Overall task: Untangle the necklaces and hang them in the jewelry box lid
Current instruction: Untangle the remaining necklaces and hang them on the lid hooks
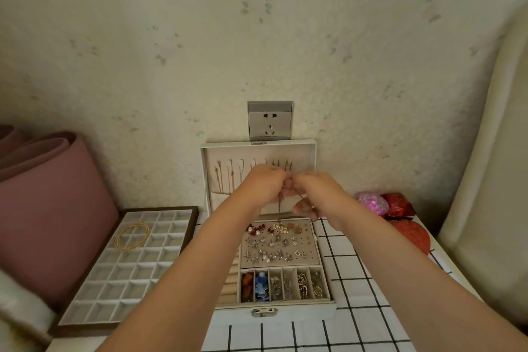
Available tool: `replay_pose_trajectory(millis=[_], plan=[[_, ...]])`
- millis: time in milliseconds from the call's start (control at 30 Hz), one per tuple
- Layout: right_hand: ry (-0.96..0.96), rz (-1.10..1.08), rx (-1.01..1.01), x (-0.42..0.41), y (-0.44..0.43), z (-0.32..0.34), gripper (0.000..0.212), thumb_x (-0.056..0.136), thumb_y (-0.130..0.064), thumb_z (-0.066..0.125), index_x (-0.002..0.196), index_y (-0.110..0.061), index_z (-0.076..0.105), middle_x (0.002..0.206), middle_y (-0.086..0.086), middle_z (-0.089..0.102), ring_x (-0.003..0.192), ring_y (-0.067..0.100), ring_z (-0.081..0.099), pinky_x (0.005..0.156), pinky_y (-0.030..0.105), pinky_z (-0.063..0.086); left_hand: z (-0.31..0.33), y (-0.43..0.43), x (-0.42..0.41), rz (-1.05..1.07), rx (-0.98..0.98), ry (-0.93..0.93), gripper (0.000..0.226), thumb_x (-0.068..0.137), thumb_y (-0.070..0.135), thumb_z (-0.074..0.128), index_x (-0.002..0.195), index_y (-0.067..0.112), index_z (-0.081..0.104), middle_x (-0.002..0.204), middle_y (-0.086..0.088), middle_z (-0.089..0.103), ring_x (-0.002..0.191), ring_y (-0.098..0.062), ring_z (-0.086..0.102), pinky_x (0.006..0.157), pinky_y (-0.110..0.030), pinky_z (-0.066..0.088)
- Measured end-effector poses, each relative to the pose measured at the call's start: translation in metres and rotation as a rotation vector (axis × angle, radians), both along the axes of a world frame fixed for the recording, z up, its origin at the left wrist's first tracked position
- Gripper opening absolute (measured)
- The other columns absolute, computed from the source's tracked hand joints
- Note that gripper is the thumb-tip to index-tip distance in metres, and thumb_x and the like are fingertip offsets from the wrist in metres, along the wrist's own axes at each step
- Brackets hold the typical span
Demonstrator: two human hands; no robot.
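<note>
No text, label, brand, number or sign can be read anywhere in the view. The metal latch on the front of the jewelry box (308,313) and the face of the grey wall socket (270,120) above it are too small and too blurred to show any marking.
</note>
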State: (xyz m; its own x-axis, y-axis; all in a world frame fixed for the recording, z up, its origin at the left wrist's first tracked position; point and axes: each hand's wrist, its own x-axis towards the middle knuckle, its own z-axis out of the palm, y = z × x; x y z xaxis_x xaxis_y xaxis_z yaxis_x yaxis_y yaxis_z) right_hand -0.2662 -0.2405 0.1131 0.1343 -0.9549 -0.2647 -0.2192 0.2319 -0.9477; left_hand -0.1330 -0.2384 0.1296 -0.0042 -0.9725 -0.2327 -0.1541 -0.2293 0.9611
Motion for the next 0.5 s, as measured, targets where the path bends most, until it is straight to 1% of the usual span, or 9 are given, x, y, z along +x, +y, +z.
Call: replay_pose_trajectory(millis=[33, 100, 167, 233, 267, 300, 367, 400, 500], plan=[[-0.022, 0.050, 0.044, 0.000, 0.001, -0.001, 0.021, 0.091, -0.022, 0.056, 0.102, -0.010, 0.069, 0.095, 0.004, 0.075, 0.056, 0.019, 0.064, 0.045, 0.023, 0.031, 0.002, 0.002, 0.000, -0.011, 0.018, 0.060, 0.019, 0.095, 0.008, 0.054, 0.100, -0.004, 0.069, 0.085, -0.014, 0.067, 0.082, -0.027, 0.067, 0.088, -0.039, 0.056], [-0.027, 0.131, 0.083, 0.000, 0.003, -0.003, 0.024, 0.092, -0.020, 0.056, 0.112, -0.013, 0.067, 0.095, 0.005, 0.074, 0.061, 0.018, 0.067, 0.048, 0.024, 0.032, 0.007, 0.004, -0.001, -0.051, 0.050, 0.153, 0.018, 0.097, 0.011, 0.052, 0.096, 0.001, 0.067, 0.085, -0.011, 0.065, 0.080, -0.026, 0.065, 0.081, -0.040, 0.059], [0.024, 0.175, 0.052, 0.000, 0.004, -0.005, 0.019, 0.092, -0.016, 0.058, 0.110, -0.017, 0.066, 0.097, 0.007, 0.076, 0.063, 0.016, 0.066, 0.049, 0.024, 0.033, 0.009, 0.006, 0.000, -0.099, 0.032, 0.072, 0.015, 0.096, 0.012, 0.052, 0.090, 0.007, 0.065, 0.087, -0.010, 0.061, 0.081, -0.022, 0.060, 0.080, -0.042, 0.060], [0.114, 0.178, -0.004, 0.000, 0.006, -0.004, 0.011, 0.094, -0.017, 0.060, 0.102, -0.017, 0.067, 0.093, 0.006, 0.077, 0.060, 0.012, 0.062, 0.049, 0.023, 0.036, 0.010, 0.009, 0.000, -0.114, -0.018, -0.066, 0.015, 0.094, 0.010, 0.052, 0.088, 0.013, 0.066, 0.089, -0.008, 0.061, 0.086, -0.020, 0.057, 0.091, -0.045, 0.057], [0.164, 0.163, -0.026, -0.001, 0.006, -0.004, 0.010, 0.094, -0.019, 0.060, 0.100, -0.015, 0.068, 0.087, 0.004, 0.076, 0.057, 0.010, 0.060, 0.049, 0.022, 0.040, 0.009, 0.010, 0.001, -0.115, -0.031, -0.124, 0.018, 0.094, 0.010, 0.052, 0.095, 0.017, 0.068, 0.094, -0.005, 0.063, 0.088, -0.019, 0.057, 0.091, -0.042, 0.057], [0.215, 0.136, -0.048, -0.002, 0.003, -0.004, 0.010, 0.094, -0.019, 0.062, 0.097, -0.013, 0.069, 0.080, 0.004, 0.074, 0.055, 0.008, 0.061, 0.050, 0.023, 0.045, 0.007, 0.011, 0.001, -0.118, -0.043, -0.178, 0.024, 0.094, 0.011, 0.052, 0.107, 0.020, 0.070, 0.100, -0.003, 0.065, 0.090, -0.017, 0.058, 0.086, -0.037, 0.057], [0.338, 0.084, -0.100, -0.005, -0.001, -0.005, 0.010, 0.092, -0.017, 0.065, 0.089, -0.009, 0.070, 0.071, 0.003, 0.074, 0.057, 0.009, 0.064, 0.063, 0.030, 0.057, -0.002, 0.011, 0.003, -0.115, -0.076, -0.292, 0.032, 0.097, 0.013, 0.050, 0.123, 0.020, 0.066, 0.112, 0.000, 0.066, 0.091, -0.015, 0.061, 0.073, -0.026, 0.052], [0.419, 0.080, -0.128, -0.007, -0.003, -0.004, 0.012, 0.091, -0.018, 0.065, 0.087, -0.008, 0.071, 0.070, 0.004, 0.075, 0.057, 0.009, 0.064, 0.066, 0.032, 0.056, -0.007, 0.012, 0.003, -0.101, -0.099, -0.333, 0.033, 0.098, 0.015, 0.050, 0.127, 0.019, 0.065, 0.118, 0.001, 0.065, 0.093, -0.016, 0.063, 0.073, -0.025, 0.051], [0.561, 0.110, -0.199, -0.014, -0.003, 0.003, 0.018, 0.091, -0.020, 0.065, 0.077, -0.008, 0.069, 0.074, 0.004, 0.075, 0.043, 0.001, 0.053, 0.051, 0.022, 0.041, -0.027, 0.012, 0.000, -0.085, -0.165, -0.385, 0.033, 0.098, 0.017, 0.052, 0.130, 0.019, 0.062, 0.128, 0.002, 0.064, 0.106, -0.020, 0.065, 0.092, -0.036, 0.055]])
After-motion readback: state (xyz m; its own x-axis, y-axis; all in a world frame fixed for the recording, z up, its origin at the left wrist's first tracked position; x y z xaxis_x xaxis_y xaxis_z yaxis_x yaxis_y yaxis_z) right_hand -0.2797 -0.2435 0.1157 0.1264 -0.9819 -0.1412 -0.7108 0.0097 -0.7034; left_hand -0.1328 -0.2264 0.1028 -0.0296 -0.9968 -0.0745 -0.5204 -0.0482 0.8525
